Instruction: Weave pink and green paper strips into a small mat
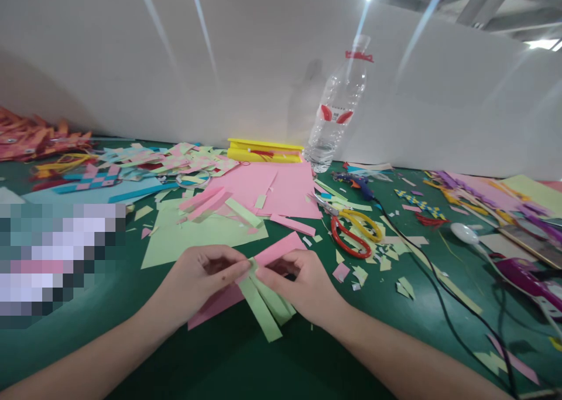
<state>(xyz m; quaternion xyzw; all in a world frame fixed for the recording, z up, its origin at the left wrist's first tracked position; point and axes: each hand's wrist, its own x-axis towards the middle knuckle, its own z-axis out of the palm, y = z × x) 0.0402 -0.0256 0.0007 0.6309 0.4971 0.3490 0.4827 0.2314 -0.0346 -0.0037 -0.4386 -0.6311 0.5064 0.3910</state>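
Observation:
Between my two hands are strips of pink paper (281, 245) and light green paper (260, 310), crossing one another. My left hand (211, 277) pinches them where the colours meet, thumb and forefinger pressed together. Close beside it, my right hand (302, 283) grips the same strips between thumb and fingers. Several green strips hang down toward me, and the pink one runs slantwise behind the fingers. Just beyond my hands, loose pink strips (204, 204) and a green strip (244, 213) rest on a green sheet (171, 245) and a pink sheet (290, 192).
Red-and-yellow scissors (351, 236) lie right of centre among paper scraps (381, 259). Behind them are a glue gun (357, 182) with a black cord and a clear bottle (336, 113). A purple corded tool (522, 277) lies at right. Woven paper pieces (99, 177) cover the back left.

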